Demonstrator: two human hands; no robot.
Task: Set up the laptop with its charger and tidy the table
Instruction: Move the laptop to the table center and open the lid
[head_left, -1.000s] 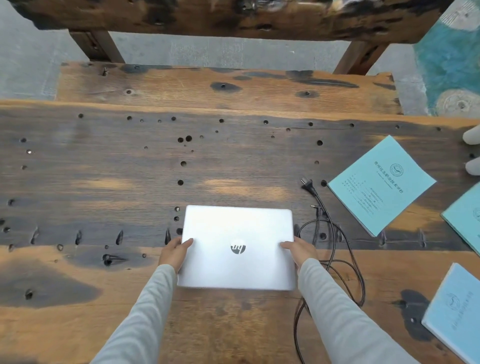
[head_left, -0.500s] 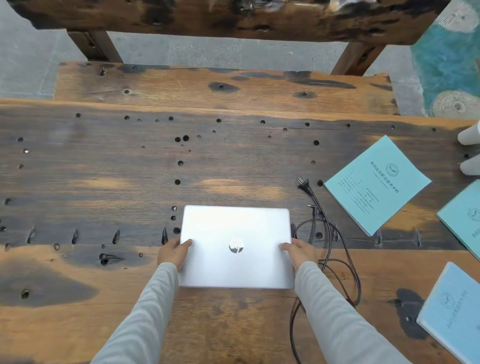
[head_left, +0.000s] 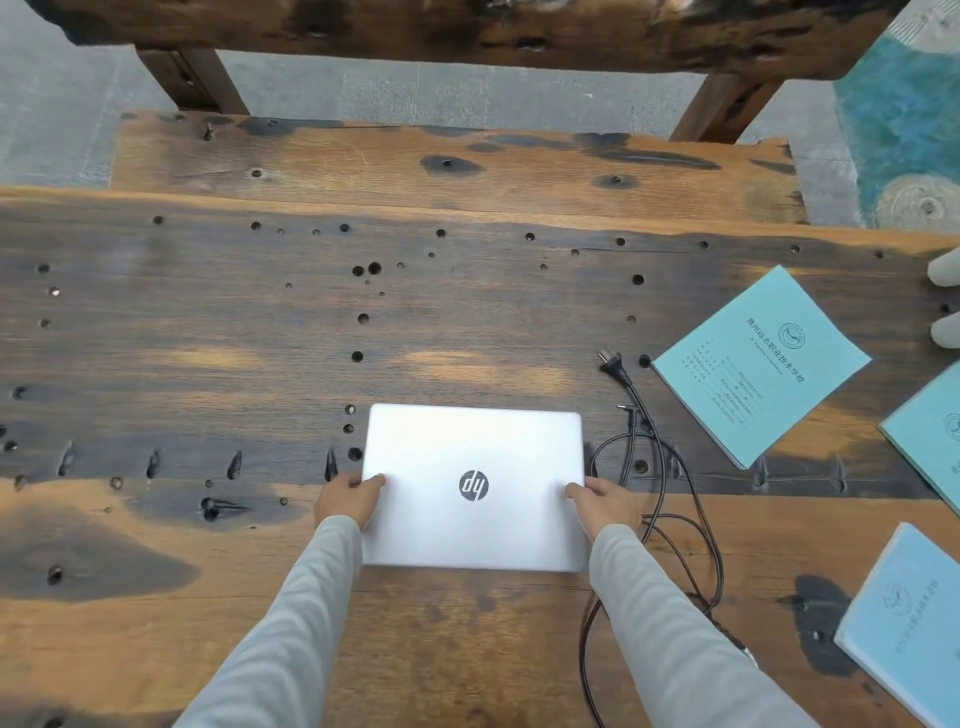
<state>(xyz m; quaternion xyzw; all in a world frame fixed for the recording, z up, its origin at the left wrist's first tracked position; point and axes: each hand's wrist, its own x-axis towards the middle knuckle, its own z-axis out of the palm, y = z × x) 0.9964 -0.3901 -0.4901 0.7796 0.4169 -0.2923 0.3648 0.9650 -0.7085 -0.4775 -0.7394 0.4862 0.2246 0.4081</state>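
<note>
A closed silver laptop (head_left: 475, 486) lies flat on the wooden table (head_left: 208, 338), near its front edge. My left hand (head_left: 347, 500) grips the laptop's left side and my right hand (head_left: 605, 501) grips its right side. The black charger cable (head_left: 670, 493) lies coiled just right of the laptop, with its wall plug (head_left: 609, 359) and its small barrel connector (head_left: 629, 411) pointing away from me. The cable's near end runs under my right sleeve.
A teal booklet (head_left: 761, 366) lies right of the plug; two more (head_left: 930, 431) (head_left: 906, 623) sit at the right edge. Two white objects (head_left: 945, 299) poke in at the far right. A wooden bench (head_left: 447, 166) stands beyond the table.
Both hands hold the laptop's sides throughout. The laptop sits where it was; only the view shifted slightly.
</note>
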